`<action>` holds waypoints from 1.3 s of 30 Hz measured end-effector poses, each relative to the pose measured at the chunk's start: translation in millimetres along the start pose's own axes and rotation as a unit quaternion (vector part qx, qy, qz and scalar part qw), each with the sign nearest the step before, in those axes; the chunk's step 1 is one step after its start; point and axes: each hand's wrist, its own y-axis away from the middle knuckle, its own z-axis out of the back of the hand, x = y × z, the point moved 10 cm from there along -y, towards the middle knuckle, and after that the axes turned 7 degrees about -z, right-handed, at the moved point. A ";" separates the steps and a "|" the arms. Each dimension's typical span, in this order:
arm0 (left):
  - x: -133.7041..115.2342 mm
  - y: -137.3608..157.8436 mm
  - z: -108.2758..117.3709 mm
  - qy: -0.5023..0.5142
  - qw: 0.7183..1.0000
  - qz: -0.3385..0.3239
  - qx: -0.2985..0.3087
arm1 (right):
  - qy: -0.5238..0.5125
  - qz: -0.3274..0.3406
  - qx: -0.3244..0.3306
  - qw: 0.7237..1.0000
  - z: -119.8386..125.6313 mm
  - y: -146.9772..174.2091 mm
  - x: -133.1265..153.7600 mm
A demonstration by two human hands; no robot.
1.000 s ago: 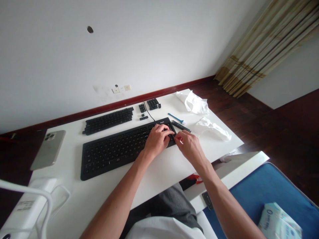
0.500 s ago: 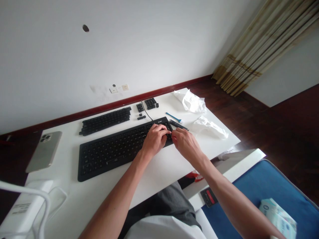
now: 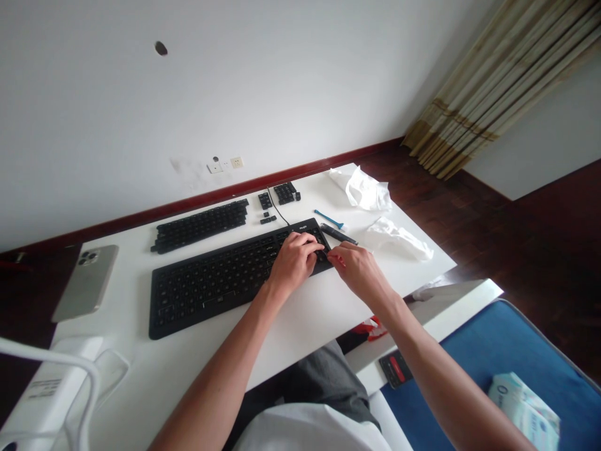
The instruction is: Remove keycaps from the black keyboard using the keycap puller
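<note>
A black keyboard [image 3: 213, 282] lies on the white table [image 3: 277, 319], its keycaps apparently taken off over much of its surface. My left hand [image 3: 295, 257] is at its right-hand part, fingers bent and drawn together; whatever they hold, if anything, is hidden. Close beside it, my right hand [image 3: 353, 263] is pinched closed at the keyboard's right edge, around something too small to make out. Behind the keyboard lie a large block of black keycaps [image 3: 201, 225], a smaller keycap group [image 3: 285, 193] and a few loose ones [image 3: 267, 219].
Right of the keyboard lie a black pen-like tool [image 3: 338, 234], a blue brush-like tool [image 3: 330, 219] and crumpled white tissues [image 3: 360, 188]. A phone [image 3: 88, 282] and a white box with a cable [image 3: 51, 382] occupy the left side. Below right is an open drawer [image 3: 451, 313].
My right hand's fingertips have moved slightly right, away from my left fingertips. My left hand stays at nearly the same place on the keyboard. The view has shifted a little.
</note>
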 end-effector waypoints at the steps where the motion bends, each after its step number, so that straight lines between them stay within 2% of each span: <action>1: -0.1 0.1 0.1 0.001 1.000 -0.001 0.001 | -0.011 -0.002 -0.005 1.000 1.1 0.9 -1.1; 9: 0.8 1.0 -0.5 -0.004 1.000 0.005 0.006 | -0.094 -0.008 -0.013 0.995 5.4 2.0 -5.4; 16: -1.4 -0.1 -1.2 -0.007 1.000 -0.001 0.011 | -0.118 0.010 -0.011 0.993 6.9 3.8 -4.9; 24: -0.9 0.8 -3.0 -0.012 1.000 0.001 0.012 | -0.095 0.016 -0.011 0.995 4.2 4.5 -3.5; 34: 0.0 0.8 0.5 0.002 1.000 0.007 -0.001 | -0.049 0.024 0.027 0.998 5.5 -4.6 5.0; 39: 1.0 0.9 1.2 0.007 1.000 0.016 -0.002 | -0.047 0.038 0.011 0.998 4.9 -0.1 4.7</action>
